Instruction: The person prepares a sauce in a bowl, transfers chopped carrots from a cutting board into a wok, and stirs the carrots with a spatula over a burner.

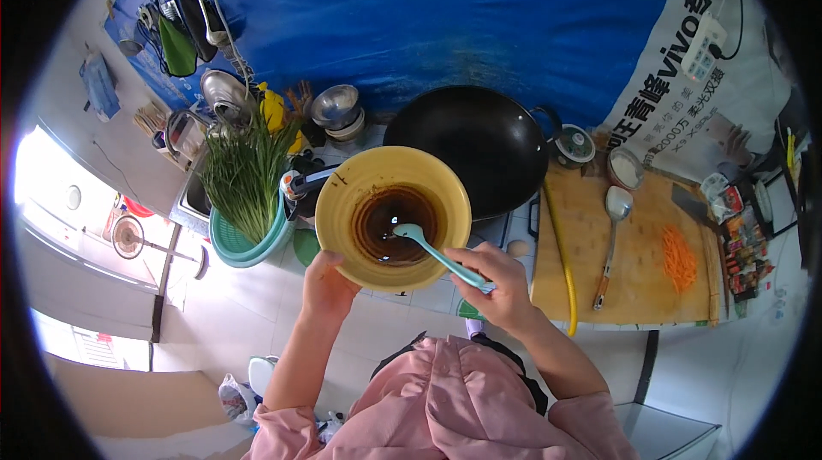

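Observation:
A yellow bowl [454,196] is held up in front of me, overlapping the near left side of a black wok [475,132]. My left hand [329,286] grips its lower left rim. Dark brown liquid [379,229] covers the bottom of the bowl, with brown streaks up the inner wall. My right hand [498,283] holds a light turquoise spoon [443,257] by its handle. The spoon's bowl end rests at the liquid, and its handle crosses the lower right rim.
Left stands a turquoise basket [247,257] heaped with long green stalks [247,171], beside a sink [196,193]. A wooden board [578,254] on the right bears a metal spatula [610,241], shredded orange vegetable [679,259] and a cleaver [693,206]. A yellow hose [562,254] crosses its left edge.

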